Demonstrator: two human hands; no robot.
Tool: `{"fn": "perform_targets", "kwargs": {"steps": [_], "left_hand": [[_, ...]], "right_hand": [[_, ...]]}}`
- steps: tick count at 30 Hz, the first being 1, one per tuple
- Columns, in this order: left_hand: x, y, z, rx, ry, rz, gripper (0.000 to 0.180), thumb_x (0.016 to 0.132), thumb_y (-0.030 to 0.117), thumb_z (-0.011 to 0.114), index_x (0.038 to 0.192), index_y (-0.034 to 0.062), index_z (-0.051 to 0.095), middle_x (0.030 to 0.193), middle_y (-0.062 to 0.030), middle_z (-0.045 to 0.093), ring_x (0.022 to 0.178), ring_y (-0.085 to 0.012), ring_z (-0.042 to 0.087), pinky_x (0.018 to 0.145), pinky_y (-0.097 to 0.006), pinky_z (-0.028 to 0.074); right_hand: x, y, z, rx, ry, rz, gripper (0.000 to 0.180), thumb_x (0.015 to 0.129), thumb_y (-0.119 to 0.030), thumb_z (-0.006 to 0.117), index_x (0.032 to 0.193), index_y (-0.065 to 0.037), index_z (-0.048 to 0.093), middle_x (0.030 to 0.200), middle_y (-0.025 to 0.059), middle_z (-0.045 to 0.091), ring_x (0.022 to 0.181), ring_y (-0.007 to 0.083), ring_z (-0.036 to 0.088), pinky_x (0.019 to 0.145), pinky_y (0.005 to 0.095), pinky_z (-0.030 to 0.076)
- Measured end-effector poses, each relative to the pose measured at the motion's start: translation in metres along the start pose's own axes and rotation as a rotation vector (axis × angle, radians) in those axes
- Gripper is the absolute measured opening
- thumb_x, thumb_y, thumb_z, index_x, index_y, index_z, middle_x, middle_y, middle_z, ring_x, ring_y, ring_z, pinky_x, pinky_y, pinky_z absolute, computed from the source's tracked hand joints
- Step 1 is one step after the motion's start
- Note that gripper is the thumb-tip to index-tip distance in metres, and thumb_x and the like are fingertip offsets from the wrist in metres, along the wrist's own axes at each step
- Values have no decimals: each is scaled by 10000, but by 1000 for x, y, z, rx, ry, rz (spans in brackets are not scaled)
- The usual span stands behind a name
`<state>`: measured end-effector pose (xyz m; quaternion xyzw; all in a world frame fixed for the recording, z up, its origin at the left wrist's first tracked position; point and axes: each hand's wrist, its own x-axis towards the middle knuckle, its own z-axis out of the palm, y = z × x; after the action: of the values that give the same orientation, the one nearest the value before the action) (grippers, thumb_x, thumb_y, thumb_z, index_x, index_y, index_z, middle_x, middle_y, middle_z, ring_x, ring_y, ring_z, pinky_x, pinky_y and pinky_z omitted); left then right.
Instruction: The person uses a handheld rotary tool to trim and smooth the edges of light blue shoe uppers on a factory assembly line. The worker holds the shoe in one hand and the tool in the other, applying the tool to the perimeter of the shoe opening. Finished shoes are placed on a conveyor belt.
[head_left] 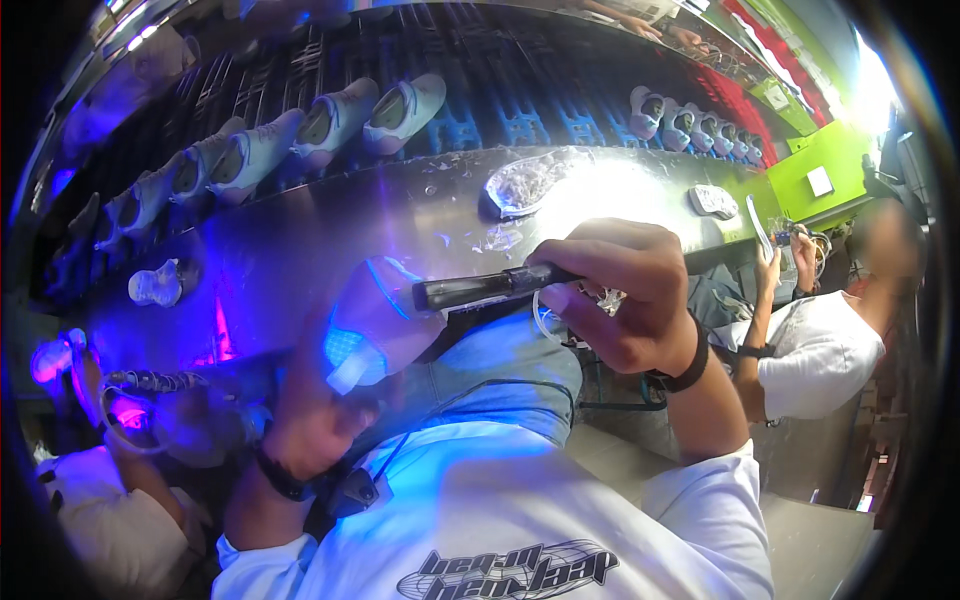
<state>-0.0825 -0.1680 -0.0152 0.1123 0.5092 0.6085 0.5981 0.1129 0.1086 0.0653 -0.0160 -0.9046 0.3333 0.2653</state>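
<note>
We grip a dark pen-like tool [485,287] in our right hand [625,295] while our left hand [335,390] clasps a pale shoe part [375,315] just before the metal bench [330,225].

Black pen-like tool [480,287], horiz, gripped

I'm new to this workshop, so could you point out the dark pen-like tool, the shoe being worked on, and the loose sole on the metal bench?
Dark pen-like tool [470,288], head view, middle of its barrel.
Shoe [375,320], head view, its upper.
Loose sole [528,181], head view, its centre.
</note>
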Motion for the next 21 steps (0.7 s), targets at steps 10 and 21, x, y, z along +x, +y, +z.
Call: {"fn": "perform_targets", "kwargs": {"steps": [10, 21], "left_hand": [[13, 0, 7, -782, -126, -344, 348, 1040, 321, 550, 1141, -4, 624, 1027, -265, 673, 786, -371, 731, 486, -307, 560], [10, -14, 10, -936, -171, -357, 493, 1047, 458, 516, 1167, -20, 525, 979, -210, 541, 739, -306, 654, 542, -330, 520]], "right_hand": [[-15, 19, 18, 130, 78, 47, 239, 815, -66, 746, 1022, 52, 759, 760, 137, 674, 626, 240, 626, 588, 339, 480], [-49, 44, 63, 284, 168, 209, 223, 878, -96, 749, 1017, 77, 747, 790, 154, 678, 654, 224, 637, 590, 327, 469]]}}
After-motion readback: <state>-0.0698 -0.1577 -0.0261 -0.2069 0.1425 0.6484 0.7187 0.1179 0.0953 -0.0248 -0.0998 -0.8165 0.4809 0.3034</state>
